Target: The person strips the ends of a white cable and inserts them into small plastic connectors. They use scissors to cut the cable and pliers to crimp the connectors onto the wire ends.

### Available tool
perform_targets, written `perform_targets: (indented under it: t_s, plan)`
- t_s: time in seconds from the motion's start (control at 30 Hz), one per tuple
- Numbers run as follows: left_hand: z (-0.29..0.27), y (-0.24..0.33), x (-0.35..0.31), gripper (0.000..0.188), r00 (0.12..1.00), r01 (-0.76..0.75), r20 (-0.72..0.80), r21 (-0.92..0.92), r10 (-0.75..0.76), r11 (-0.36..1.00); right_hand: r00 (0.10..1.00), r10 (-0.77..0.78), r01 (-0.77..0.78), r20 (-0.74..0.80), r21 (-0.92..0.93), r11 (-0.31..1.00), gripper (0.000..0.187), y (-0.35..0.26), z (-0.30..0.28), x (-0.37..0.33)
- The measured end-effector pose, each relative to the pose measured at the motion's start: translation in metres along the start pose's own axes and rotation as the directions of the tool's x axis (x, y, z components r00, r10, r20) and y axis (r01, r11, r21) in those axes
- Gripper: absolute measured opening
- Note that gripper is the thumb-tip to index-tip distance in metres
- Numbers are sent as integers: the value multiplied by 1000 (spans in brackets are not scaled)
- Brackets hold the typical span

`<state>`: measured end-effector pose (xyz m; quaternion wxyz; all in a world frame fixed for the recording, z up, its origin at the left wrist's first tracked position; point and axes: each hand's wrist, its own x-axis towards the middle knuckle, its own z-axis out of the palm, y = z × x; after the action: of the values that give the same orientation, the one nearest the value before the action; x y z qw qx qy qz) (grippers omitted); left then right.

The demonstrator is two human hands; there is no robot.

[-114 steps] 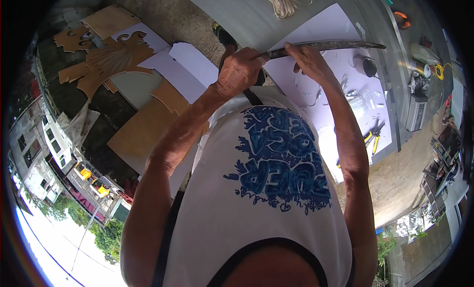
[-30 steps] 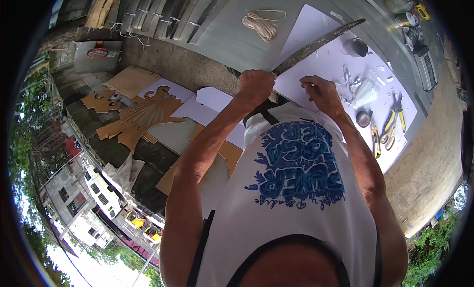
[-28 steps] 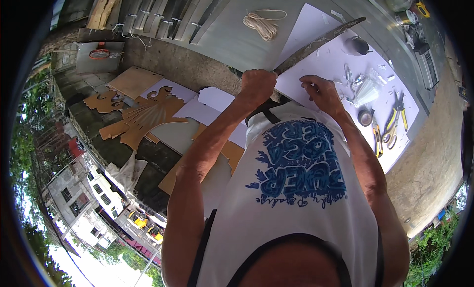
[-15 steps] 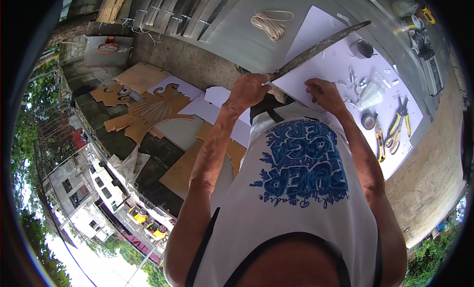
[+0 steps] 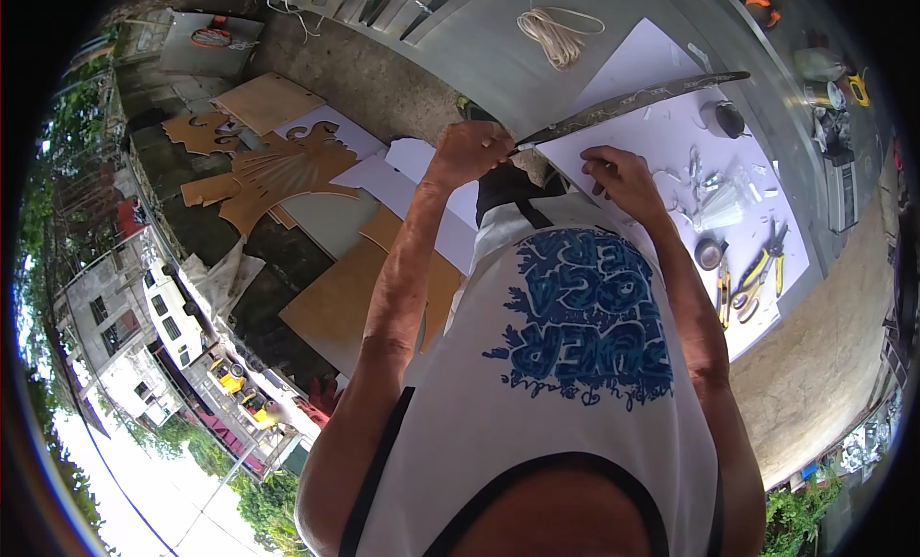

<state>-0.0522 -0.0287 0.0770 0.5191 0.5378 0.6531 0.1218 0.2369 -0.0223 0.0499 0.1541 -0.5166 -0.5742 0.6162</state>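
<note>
My left hand (image 5: 470, 154) is closed at the near end of a long, dark, curved strip (image 5: 637, 102). A small whitish bit shows at that end, beside my fingertips. The strip reaches away to the right over a white sheet (image 5: 575, 164) on the table. My right hand (image 5: 618, 180) hovers by the sheet's near edge, below the strip and apart from it. Its fingers are half bent, with a gap between them, and nothing shows in them. A roll of dark tape (image 5: 725, 119) stands near the strip's far end. Clear plastic pieces (image 5: 724, 200) lie right of my right hand.
Yellow-handled pliers (image 5: 771, 255), scissors (image 5: 747, 298), a cutter (image 5: 723, 293) and another tape roll (image 5: 709, 254) lie on the right. A cord bundle (image 5: 559, 37) and more dark strips (image 5: 436, 11) lie farther back. Cut brown boards (image 5: 287, 174) cover the ground at left.
The whole view has shifted and turned slightly. The strip now lies flatter across the picture, its far end lower. My left hand stays at its near end; my right hand's fingers have lifted slightly.
</note>
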Motion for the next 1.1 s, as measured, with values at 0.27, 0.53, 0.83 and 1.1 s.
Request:
perform_targets:
  t_s: [0.27,0.53,0.83,1.1]
  plan:
    - [-7,-30,1,29,992,88,116,-272,-58,958,922,-382,330,-55,-406,853,32,-13,22,19]
    - [3,-33,-1,27,996,75,76,-332,-53,940,882,-468,343,57,-758,555,16,2,28,43]
    - [28,-1,-7,31,1000,-29,-6,-355,28,934,884,-440,259,-158,-618,742,13,1,6,34]
    - [49,0,-3,25,958,-221,-225,-196,175,955,878,-460,377,-134,-399,836,24,-12,21,15]
